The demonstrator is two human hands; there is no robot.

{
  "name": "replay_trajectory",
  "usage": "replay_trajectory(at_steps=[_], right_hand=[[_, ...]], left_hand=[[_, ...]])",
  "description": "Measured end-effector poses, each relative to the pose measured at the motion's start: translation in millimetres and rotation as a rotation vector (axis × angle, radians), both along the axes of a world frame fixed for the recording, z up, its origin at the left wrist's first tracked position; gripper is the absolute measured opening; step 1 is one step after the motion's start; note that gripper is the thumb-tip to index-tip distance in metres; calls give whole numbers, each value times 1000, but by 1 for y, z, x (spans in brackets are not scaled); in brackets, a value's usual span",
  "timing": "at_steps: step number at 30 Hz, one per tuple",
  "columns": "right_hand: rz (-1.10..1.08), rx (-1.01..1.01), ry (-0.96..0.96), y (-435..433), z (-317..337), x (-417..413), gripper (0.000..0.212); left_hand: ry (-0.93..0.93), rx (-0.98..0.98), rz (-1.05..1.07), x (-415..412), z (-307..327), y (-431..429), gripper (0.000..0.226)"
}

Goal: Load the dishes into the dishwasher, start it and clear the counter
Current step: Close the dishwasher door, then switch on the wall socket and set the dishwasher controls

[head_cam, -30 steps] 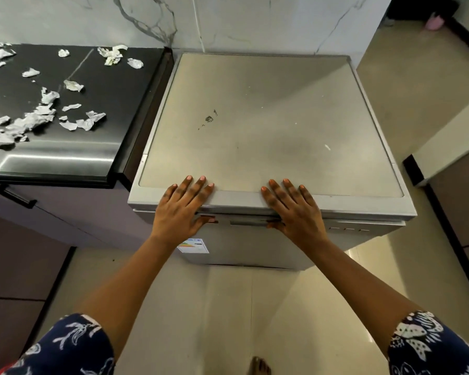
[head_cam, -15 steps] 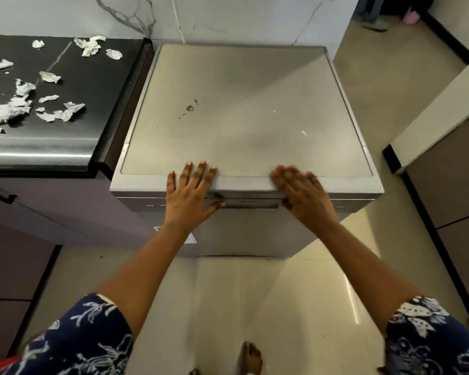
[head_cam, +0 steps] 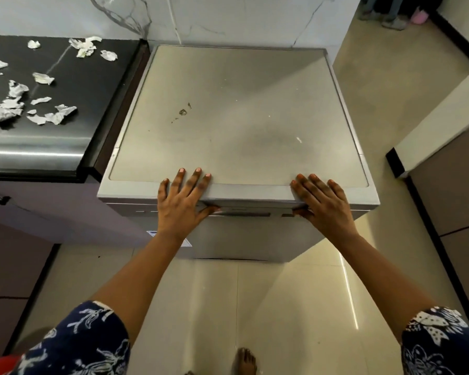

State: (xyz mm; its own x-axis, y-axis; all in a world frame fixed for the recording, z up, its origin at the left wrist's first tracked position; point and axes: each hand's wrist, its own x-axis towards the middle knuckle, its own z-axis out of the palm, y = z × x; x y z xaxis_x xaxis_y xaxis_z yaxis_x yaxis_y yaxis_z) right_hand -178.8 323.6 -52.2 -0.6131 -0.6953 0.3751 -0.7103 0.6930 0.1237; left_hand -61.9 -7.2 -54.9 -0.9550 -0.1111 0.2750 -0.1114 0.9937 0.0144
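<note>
The grey dishwasher (head_cam: 238, 117) stands against the marble wall with its door (head_cam: 241, 234) closed and its flat top bare apart from a few small stains. My left hand (head_cam: 182, 204) rests on the top's front edge, fingers spread over the lip and thumb tucked under it at the door's upper strip. My right hand (head_cam: 325, 204) holds the same edge further right in the same way. No dishes are in sight.
Left of the dishwasher, a black counter (head_cam: 87, 85) carries several torn white paper scraps (head_cam: 8, 109). Purple cabinet fronts (head_cam: 38, 217) sit below it. A low wall and cabinet (head_cam: 450, 185) stand at the right. My bare foot (head_cam: 245, 361) is on the tiled floor.
Both hands have slid to the right along the dishwasher's front edge, the right one further. They are now wider apart. The door stays closed.
</note>
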Motion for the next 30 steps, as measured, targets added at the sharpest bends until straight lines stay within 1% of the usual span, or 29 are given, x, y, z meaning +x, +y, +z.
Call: replay_trajectory(at_steps=[2,5,7,9,12,15,17,19,22,24,26,28,30], right_hand=[[-30,-30,-35,-6,6,5,64],[-147,-52,-166,-25,19,20,67],[-175,-125,-236,-54,28,26,63],[-147,-154,-276,-90,32,32,55],[-57,-181,-302,-157,37,35,46],[-15,-194,-341,-226,43,30,48],[3,-190,-369,-273,45,22,51],[-2,-178,-388,-316,47,16,51],[-17,-208,-435,-381,49,5,45],[-1,-228,-453,-420,49,-3,43],[11,-253,-476,-457,53,-13,45],[15,-255,-468,-485,57,-19,48],[28,-190,-463,-509,56,-20,51]], left_hand=[[-60,26,17,0,7,2,79],[-157,92,-22,4,15,-3,74],[-161,149,-77,12,25,-17,72],[-136,183,-77,21,31,-37,72],[-45,217,86,33,39,-88,68],[37,252,260,38,46,-158,63],[76,257,318,35,54,-212,55],[67,262,359,29,60,-263,46],[8,250,383,14,66,-333,49],[-43,219,350,0,66,-366,53],[-71,227,320,-15,62,-389,59],[-93,257,304,-26,57,-398,70],[-158,298,293,-34,49,-403,83]])
